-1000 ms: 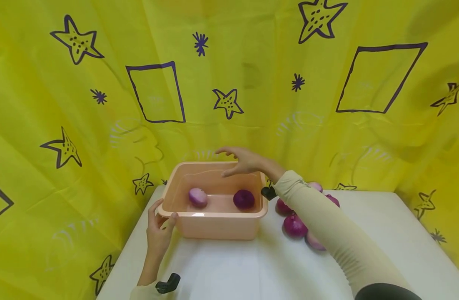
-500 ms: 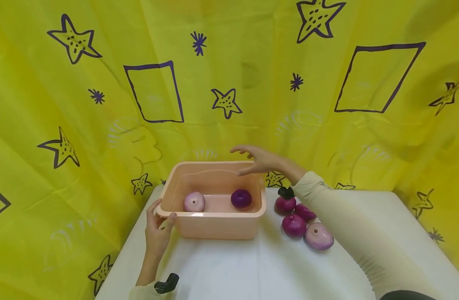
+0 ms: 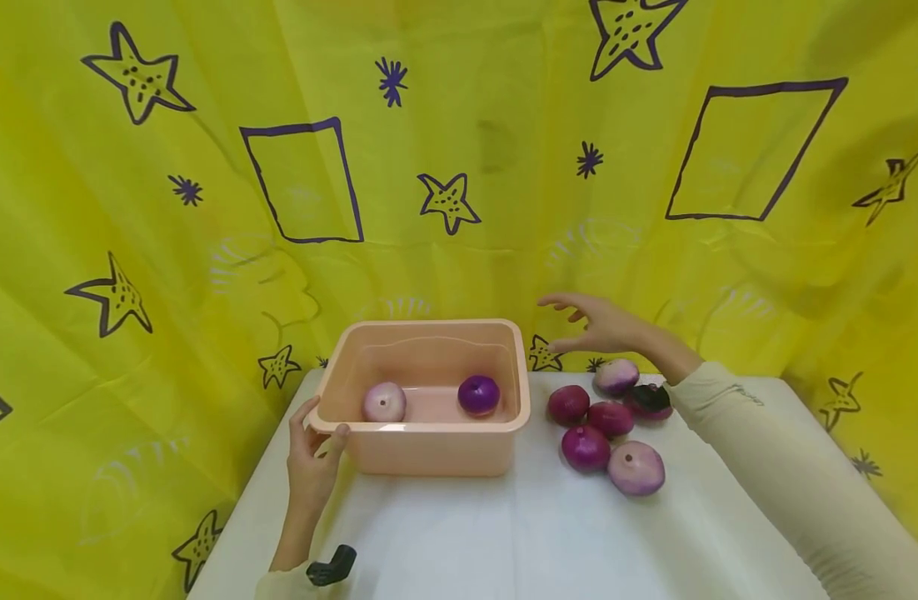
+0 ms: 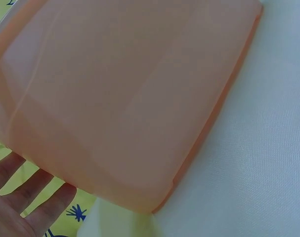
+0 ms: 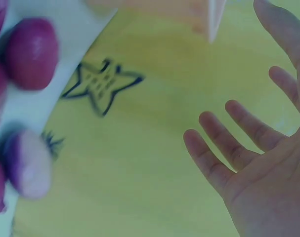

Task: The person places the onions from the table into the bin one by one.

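Note:
A peach plastic tub stands on the table with two onions inside. At its left is a pale onion, at its right a dark purple onion. My left hand grips the tub's front left corner, thumb at the front rim; in the left wrist view its fingers lie along the tub's side. My right hand hangs in the air beyond the tub's right side, fingers spread and holding nothing. Nearest below it sits a pale-and-purple onion, seen also in the right wrist view.
Several more onions cluster right of the tub, among them a purple onion and a pale onion at the front. The right wrist's black camera mount partly covers one. A yellow patterned curtain hangs behind the white table.
My right hand has moved right, from above the tub to beyond its right side. The pale onion in the tub has rolled and settled slightly left. My left hand keeps its grip.

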`<state>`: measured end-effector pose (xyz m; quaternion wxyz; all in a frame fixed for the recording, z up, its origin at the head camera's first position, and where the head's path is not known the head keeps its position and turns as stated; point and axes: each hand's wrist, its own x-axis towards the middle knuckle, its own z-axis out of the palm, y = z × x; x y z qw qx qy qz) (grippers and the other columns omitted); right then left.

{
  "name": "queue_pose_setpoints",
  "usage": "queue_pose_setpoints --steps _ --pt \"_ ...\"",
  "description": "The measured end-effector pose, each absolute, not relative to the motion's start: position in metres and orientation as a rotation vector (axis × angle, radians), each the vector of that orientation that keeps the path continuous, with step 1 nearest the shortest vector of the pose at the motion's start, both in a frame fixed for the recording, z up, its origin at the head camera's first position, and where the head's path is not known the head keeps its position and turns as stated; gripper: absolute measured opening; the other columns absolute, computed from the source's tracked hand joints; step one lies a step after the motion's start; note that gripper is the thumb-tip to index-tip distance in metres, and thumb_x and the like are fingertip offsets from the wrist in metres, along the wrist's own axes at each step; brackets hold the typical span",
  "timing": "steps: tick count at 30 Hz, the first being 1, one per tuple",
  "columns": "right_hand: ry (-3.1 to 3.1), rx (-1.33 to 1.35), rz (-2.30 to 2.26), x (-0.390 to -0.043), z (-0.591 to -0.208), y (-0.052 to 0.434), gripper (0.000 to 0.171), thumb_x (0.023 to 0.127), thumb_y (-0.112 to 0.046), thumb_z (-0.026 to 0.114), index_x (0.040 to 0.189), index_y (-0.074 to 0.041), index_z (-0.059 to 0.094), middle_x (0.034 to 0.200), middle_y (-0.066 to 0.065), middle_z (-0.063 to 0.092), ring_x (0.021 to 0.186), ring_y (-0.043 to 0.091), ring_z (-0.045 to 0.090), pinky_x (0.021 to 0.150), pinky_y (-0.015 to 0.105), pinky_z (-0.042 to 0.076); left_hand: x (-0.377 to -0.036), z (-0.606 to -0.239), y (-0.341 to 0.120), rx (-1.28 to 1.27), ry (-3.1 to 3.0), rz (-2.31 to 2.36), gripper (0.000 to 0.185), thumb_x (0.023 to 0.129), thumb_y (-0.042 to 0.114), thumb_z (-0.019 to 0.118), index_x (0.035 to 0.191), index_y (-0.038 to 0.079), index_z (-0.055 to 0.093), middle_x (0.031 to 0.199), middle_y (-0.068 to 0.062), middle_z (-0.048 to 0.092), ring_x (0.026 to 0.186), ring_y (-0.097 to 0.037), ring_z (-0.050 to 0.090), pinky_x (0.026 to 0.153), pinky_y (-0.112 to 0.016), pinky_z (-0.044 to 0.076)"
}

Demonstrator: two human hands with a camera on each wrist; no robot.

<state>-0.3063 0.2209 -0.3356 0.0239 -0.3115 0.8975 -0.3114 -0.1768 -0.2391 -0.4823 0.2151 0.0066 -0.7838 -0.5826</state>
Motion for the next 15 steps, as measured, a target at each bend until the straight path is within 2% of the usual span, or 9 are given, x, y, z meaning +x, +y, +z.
queue_pose_setpoints --steps 8,15 --pt "2.821 -0.838 -0.958 -0.289 -0.354 0.277 0.071 0.088 -0.025 0.083 0.148 -0.005 0.049 0.15 0.024 0.049 0.129 0.05 0.05 0.102 0.065 0.046 -0.179 -0.483 -0.239 -0.001 -2.167 -1.605 0.065 0.1 0.013 0.067 0.155 0.018 0.034 0.155 -0.017 0.047 0.125 -0.037 0.057 0.083 -0.008 0.05" --pt "2.846 -0.771 -0.962 -0.278 -0.366 0.306 0.071 0.089 -0.029 0.081 0.148 -0.006 0.048 0.148 0.026 0.05 0.127 0.052 0.052 0.099 0.064 0.048 -0.178 -0.483 -0.239 0.013 -2.176 -1.604 0.065 0.1 0.014 0.067 0.155 0.018 0.033 0.155 -0.016 0.046 0.126 -0.037 0.057 0.084 -0.008 0.049"
